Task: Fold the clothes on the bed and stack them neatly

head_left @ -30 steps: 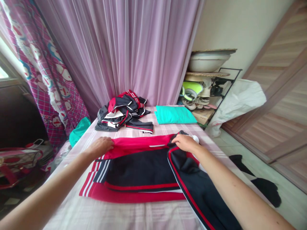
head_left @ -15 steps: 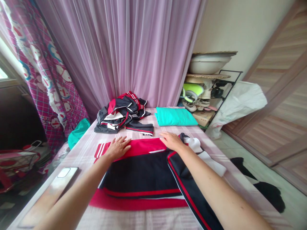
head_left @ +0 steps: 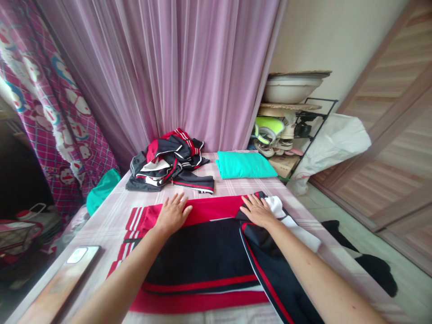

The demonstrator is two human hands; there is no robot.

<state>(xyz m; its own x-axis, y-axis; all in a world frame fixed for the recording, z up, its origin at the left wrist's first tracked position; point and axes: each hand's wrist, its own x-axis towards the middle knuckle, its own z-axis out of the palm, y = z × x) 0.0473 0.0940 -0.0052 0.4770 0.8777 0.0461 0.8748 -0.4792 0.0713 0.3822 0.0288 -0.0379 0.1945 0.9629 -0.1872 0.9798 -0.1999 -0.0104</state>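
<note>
A black and red track jacket [head_left: 199, 252] with white stripes lies spread on the table in front of me. My left hand [head_left: 173, 213] rests flat on its red upper part, fingers spread. Palm down, my right hand [head_left: 258, 210] lies on the jacket's far right portion, near a white patch of the cloth, with its fingers apart. One dark sleeve with red and white piping runs toward me under my right forearm. Striped red cuffs show at the left, partly hidden by my left arm.
A rumpled pile of similar clothes [head_left: 168, 162] sits at the back of the table [head_left: 226, 186], beside a folded turquoise cloth [head_left: 246, 165]. A phone [head_left: 60, 283] lies at the left edge. Past the right side stand a shoe rack [head_left: 312, 139] and a white bag [head_left: 337, 141].
My right hand has slid right along the red part and flattened out. My left hand has shifted slightly right. The camera view has turned a little.
</note>
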